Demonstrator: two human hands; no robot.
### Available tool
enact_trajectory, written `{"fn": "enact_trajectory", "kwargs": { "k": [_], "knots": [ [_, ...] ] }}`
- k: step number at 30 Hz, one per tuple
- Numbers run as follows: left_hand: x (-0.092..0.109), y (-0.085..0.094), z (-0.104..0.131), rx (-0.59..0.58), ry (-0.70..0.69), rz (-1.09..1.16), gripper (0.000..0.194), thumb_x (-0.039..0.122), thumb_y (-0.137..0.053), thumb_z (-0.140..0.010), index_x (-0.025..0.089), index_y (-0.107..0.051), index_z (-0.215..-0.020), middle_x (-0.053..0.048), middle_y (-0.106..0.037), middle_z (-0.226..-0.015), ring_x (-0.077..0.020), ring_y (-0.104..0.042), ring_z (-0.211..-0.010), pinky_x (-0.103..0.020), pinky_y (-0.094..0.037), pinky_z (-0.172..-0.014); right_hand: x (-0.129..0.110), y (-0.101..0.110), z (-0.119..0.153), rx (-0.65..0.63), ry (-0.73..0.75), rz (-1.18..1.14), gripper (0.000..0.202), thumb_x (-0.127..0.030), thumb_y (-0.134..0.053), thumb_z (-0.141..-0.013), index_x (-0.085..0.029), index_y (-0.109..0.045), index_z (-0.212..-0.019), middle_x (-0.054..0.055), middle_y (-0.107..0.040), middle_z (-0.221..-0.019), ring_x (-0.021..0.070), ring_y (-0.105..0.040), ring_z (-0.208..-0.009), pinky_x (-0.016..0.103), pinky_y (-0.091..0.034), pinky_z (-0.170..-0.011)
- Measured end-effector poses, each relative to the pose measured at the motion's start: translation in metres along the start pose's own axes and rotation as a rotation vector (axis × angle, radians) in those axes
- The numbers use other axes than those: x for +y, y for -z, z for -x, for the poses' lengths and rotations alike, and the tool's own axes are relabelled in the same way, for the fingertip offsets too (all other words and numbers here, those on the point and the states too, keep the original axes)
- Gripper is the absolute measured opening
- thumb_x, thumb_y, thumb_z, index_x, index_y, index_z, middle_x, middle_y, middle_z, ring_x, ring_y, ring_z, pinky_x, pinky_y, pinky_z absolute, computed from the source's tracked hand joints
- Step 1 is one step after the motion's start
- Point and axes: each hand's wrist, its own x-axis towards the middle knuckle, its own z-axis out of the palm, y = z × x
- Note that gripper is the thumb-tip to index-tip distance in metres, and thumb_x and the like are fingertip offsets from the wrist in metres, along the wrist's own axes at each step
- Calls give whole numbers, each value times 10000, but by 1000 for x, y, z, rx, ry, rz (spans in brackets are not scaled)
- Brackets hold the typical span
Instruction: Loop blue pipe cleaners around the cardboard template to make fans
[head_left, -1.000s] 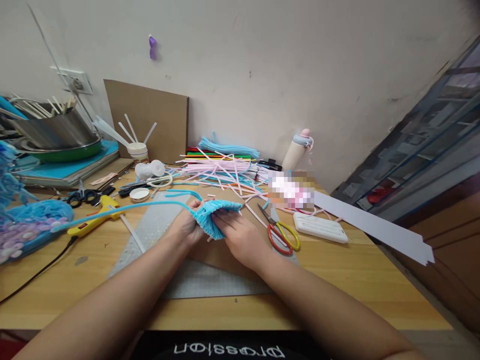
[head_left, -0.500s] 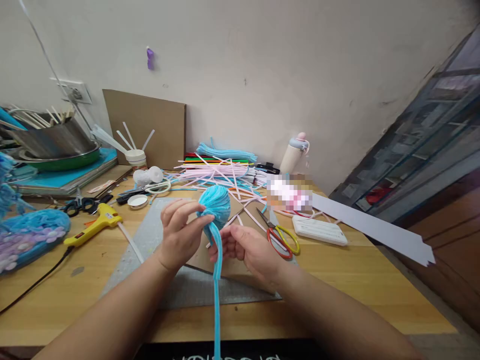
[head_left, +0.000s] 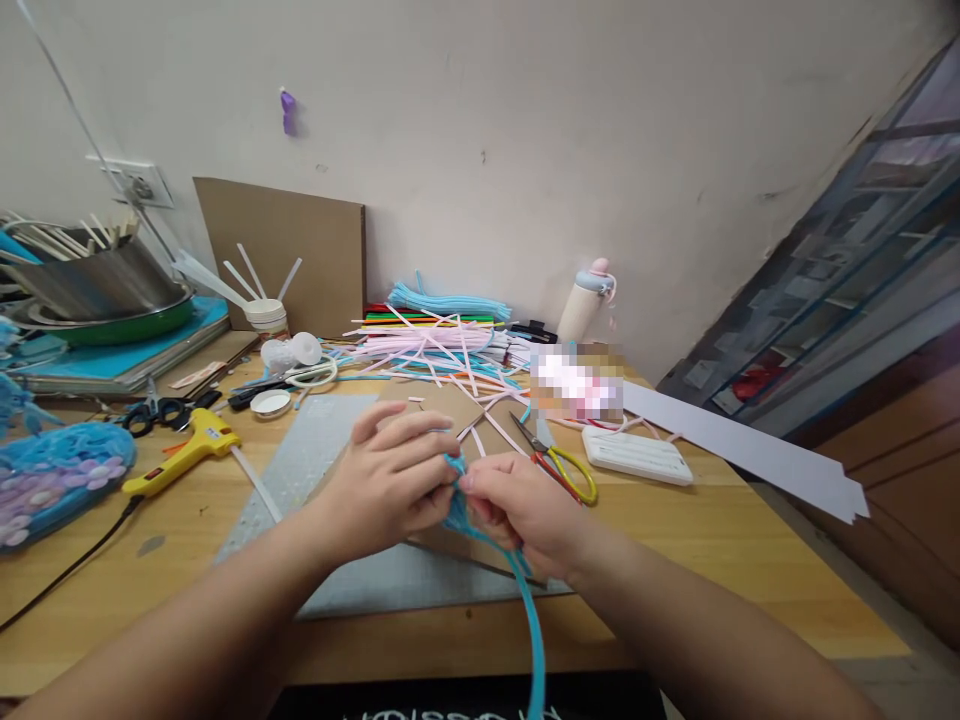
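A bright blue bundle of pipe cleaners (head_left: 457,515) shows between my hands, its rounded head mostly hidden behind my fingers. My left hand (head_left: 394,475) is curled around its left side, fingers bent over it with the back of the hand toward me. Thumb and fingers of my right hand (head_left: 525,505) pinch the blue stems right beside the left fingertips. From under the right hand, a long blue tail (head_left: 535,620) hangs past the table's front edge. Beneath both hands lie a brown cardboard sheet (head_left: 427,395) and a grey cutting mat (head_left: 360,590).
Scissors (head_left: 574,475) with red and yellow handles lie right of my right hand, near a white box (head_left: 637,455). Left are a yellow glue gun (head_left: 199,445) and a blue flowered piece (head_left: 67,470). Loose pink pipe cleaners (head_left: 427,342) pile at the back, near a bottle (head_left: 585,300).
The blue ball, upright and visible before, has been lowered and turned, and my hands now cover it. My right hand has closed on the stems. The tail has swung right.
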Motion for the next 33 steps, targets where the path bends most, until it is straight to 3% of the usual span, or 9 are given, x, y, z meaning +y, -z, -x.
{"fn": "enact_trajectory", "kwargs": {
  "k": [2,4,6,9,15,20,24,28,33],
  "knots": [
    [4,11,-11,-182,59,166,82,136,-515,-686,216,-504,-680,61,-659,-841,-141,-554,-977,-379,-176,-1031,-2,-1,7,-55,-71,-93,314,-262,-472,-747,-175,-351,-470,-86,-263,-346,33,-175,-303,181,-103,-306],
    [8,21,-19,-346,96,312,97,116,-503,-633,199,-473,-674,51,-634,-748,-108,-585,-813,-358,-193,-1045,-2,-4,15,-84,-145,-168,301,-251,-455,-731,-184,-331,-465,-92,-246,-341,34,-154,-293,179,-96,-296],
    [12,28,-22,-445,116,402,104,113,-496,-607,193,-457,-663,59,-607,-687,-77,-569,-671,-338,-201,-1054,1,-9,23,-83,-187,-222,292,-239,-454,-708,-187,-313,-458,-97,-227,-338,31,-141,-291,172,-88,-293],
    [17,35,-19,-504,134,457,94,116,-493,-607,190,-459,-654,62,-591,-663,-65,-543,-618,-334,-188,-1066,7,-15,32,-76,-179,-287,314,-245,-478,-680,-190,-281,-442,-101,-217,-322,26,-140,-281,165,-87,-291],
    [18,32,-12,-478,144,436,81,107,-498,-628,185,-487,-643,41,-576,-683,-77,-531,-668,-336,-198,-1059,16,-15,30,-98,-210,-313,314,-248,-480,-682,-187,-283,-445,-104,-216,-331,21,-145,-289,158,-93,-299],
    [11,18,-8,-359,275,325,54,184,-545,-675,200,-516,-717,34,-546,-681,-112,-513,-708,-370,-268,-991,16,3,6,-94,-25,-132,295,-254,-489,-718,-158,-410,-451,-89,-274,-314,25,-193,-272,173,-100,-296],
    [3,6,1,-317,388,347,256,349,-627,-684,220,-512,-874,29,-593,-807,-135,-531,-776,-394,-268,-961,14,18,-9,-140,-54,18,228,-323,-510,-781,-147,-515,-636,-108,-293,-320,29,-181,-274,172,-111,-291],
    [-2,-2,7,-336,372,445,379,444,-678,-625,227,-518,-892,24,-607,-847,-151,-542,-817,-403,-223,-988,15,25,-13,-145,-88,137,198,-343,-547,-776,-148,-544,-743,-103,-336,-391,22,-207,-309,169,-106,-307],
    [-7,-4,15,-394,357,582,238,295,-561,-762,235,-508,-987,-3,-603,-969,-161,-527,-945,-404,-183,-1025,19,29,-13,-74,-29,227,204,-336,-558,-771,-137,-575,-728,-89,-362,-401,32,-293,-346,170,-206,-361]
  ]
}}
